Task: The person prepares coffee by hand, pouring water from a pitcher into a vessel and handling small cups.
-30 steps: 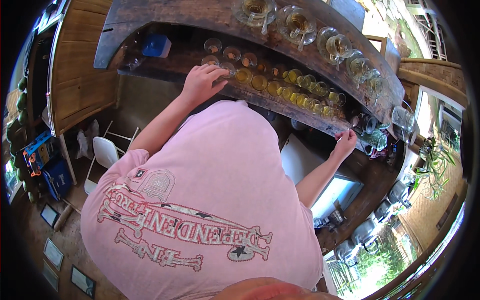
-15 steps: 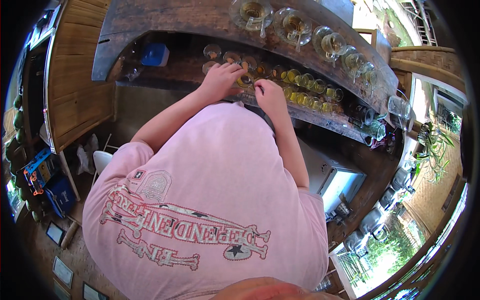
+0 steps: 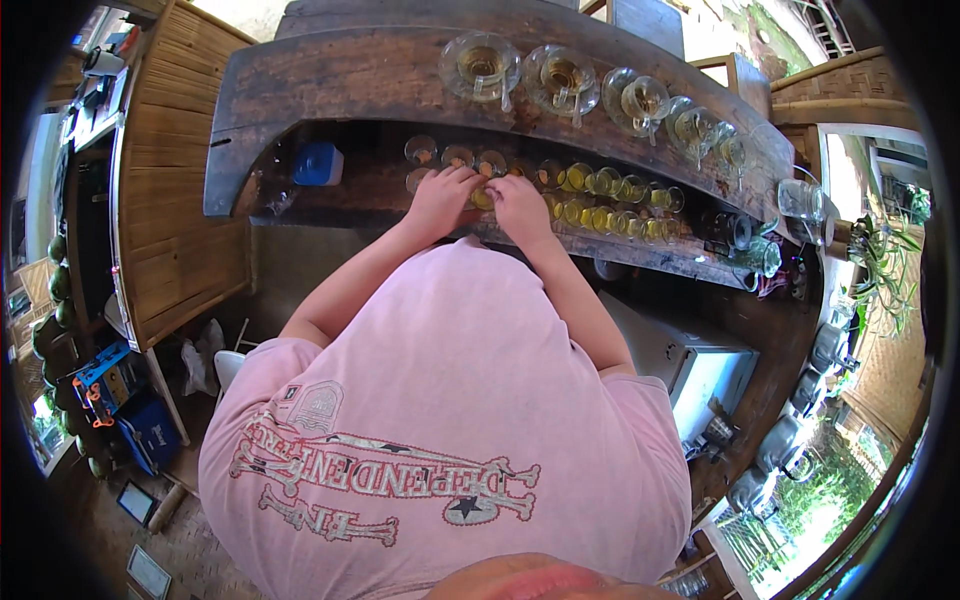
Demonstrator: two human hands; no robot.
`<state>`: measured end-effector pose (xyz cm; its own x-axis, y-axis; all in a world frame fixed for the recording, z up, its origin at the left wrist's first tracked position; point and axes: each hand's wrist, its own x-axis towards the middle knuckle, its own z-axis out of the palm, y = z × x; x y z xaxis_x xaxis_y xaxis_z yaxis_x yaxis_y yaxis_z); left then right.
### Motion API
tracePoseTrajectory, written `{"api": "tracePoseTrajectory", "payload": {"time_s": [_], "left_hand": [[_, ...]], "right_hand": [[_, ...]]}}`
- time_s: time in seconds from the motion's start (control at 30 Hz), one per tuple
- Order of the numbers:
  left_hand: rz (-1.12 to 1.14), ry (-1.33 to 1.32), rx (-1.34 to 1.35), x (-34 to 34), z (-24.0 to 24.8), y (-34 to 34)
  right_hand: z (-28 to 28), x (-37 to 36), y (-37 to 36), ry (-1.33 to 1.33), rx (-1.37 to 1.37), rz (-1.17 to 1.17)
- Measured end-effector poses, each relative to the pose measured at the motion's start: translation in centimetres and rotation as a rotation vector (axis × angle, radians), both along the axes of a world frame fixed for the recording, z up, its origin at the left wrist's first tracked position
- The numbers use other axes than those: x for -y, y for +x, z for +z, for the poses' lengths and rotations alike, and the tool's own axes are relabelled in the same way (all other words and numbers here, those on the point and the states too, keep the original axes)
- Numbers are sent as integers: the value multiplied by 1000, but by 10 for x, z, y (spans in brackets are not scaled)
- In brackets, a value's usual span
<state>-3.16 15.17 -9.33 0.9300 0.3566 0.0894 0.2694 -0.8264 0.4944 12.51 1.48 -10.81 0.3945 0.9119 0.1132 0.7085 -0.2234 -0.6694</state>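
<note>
Both of my hands meet over a row of small glass jars inside the dark recess of the wooden counter. Between them is a small glass jar (image 3: 482,199) with yellowish contents. My left hand (image 3: 443,204) has its fingers curled over the jar's left side. From the right, my right hand (image 3: 520,208) closes its bent fingers at the same jar, their tips partly hidden. Just beyond the fingers stand jars with orange-brown contents, such as one jar (image 3: 458,157). To the right, several jars with yellow contents (image 3: 577,178) form two rows.
The curved wooden counter (image 3: 330,85) carries several glass cups on saucers (image 3: 481,68) with spoons. A blue plastic container (image 3: 318,164) sits at the recess's left end. Larger glass jars (image 3: 801,212) stand at the right end. A bamboo panel (image 3: 180,180) rises on the left.
My right hand has moved left, closer to my left hand, at the small jar. The whole view has shifted, so the counter sits lower in the picture.
</note>
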Motion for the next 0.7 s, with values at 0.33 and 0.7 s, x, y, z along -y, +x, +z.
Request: {"api": "tracePoseTrajectory", "payload": {"time_s": [0.33, 0.7], "left_hand": [[77, 3, -91, 10, 15, 6], [244, 51, -143, 25, 16, 12]], "right_hand": [[-2, -10, 14, 12, 52, 131], [3, -13, 28, 53, 63, 318]]}}
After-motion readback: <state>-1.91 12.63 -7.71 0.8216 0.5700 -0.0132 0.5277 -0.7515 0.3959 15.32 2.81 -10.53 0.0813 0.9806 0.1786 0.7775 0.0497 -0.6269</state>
